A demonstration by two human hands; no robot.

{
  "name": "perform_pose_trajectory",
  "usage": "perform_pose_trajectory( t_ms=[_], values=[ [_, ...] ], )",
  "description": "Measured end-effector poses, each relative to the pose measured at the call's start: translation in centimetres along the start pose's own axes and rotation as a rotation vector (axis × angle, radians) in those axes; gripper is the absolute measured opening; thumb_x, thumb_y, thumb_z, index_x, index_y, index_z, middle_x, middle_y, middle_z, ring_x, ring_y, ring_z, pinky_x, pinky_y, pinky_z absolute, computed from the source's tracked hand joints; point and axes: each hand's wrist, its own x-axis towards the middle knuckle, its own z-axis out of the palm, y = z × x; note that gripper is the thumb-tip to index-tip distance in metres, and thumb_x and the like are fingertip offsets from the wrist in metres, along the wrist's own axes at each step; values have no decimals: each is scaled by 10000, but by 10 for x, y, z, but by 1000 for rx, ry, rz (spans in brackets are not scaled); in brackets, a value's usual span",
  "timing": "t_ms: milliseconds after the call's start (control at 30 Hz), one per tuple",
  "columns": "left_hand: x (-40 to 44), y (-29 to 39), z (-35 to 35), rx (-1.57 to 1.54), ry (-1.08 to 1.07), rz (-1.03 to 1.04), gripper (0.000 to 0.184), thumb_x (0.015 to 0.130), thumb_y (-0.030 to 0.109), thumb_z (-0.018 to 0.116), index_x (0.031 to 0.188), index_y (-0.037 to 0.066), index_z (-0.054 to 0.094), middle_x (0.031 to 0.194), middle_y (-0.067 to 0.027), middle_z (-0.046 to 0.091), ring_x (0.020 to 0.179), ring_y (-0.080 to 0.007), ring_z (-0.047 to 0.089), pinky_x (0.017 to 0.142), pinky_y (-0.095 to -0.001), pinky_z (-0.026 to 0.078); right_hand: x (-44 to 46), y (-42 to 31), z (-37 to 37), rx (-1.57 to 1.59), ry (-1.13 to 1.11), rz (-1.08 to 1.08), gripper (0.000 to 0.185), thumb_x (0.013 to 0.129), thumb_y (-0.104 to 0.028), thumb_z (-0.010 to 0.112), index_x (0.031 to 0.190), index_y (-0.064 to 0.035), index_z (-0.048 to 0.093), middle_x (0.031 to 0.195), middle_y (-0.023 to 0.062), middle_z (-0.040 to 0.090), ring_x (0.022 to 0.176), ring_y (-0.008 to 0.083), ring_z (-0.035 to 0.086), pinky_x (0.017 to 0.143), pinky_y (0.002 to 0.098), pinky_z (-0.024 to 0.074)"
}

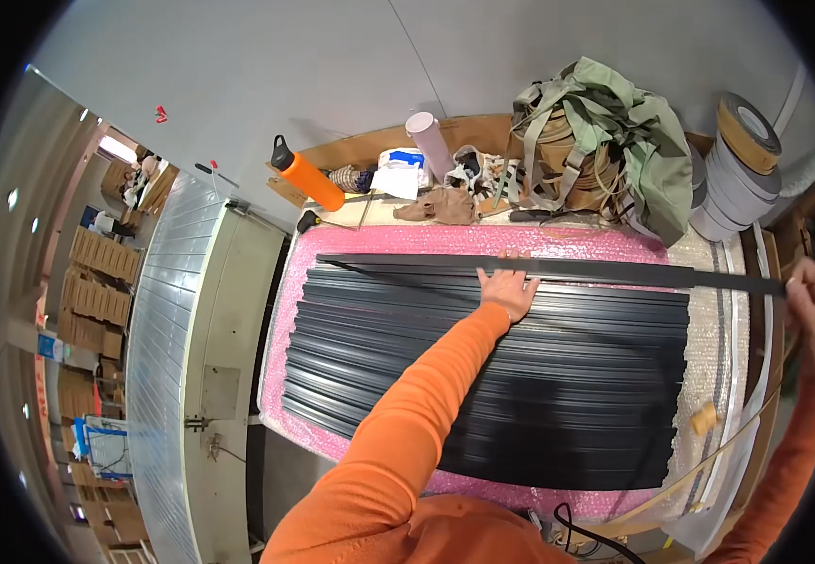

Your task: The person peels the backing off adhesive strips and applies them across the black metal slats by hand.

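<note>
A long black profile strip (pixel 614 272) runs across the far side of a stack of black ribbed slats (pixel 558 376). My left hand (pixel 509 293) is at the middle of the strip, gripping it, with fingertips showing beyond its far edge. At the far right, my right hand (pixel 810 289) pinches the end of a narrower black piece (pixel 741 282) that continues from the strip past the stack. Whether the two are one piece I cannot tell. Under the slats lies pink bubble wrap (pixel 351 242).
Along the back stand an orange bottle (pixel 308 174), a pale pink tumbler (pixel 429 146), a brown glove (pixel 440 205) and a green bag (pixel 633 141). Rolls of grey and tan tape (pixel 736 179) are stacked at the right. A yellow-handled screwdriver (pixel 309 221) lies near the back left corner.
</note>
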Motion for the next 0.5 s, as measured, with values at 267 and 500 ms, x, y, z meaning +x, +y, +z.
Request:
perform_pose_trajectory(
  t_ms=[267,500],
  values=[
    [-3,5,-15,83,-172,-59,571,904,450,396,1372,125,355,1410,-100,340,1343,-280,242,1072,-586,107,73,160,2,432,-15,346,296,873,-223,603,638,-129,449,572,-23,486,486,55,462,464,178,373],
    [-3,-3,1,78,104,77,595,885,411,466,1380,105,340,1436,-111,300,1365,-299,201,1026,-629,174,65,263,37,440,-42,481,218,828,-188,659,683,-101,521,663,-19,516,583,62,470,562,216,415]
  ],
)
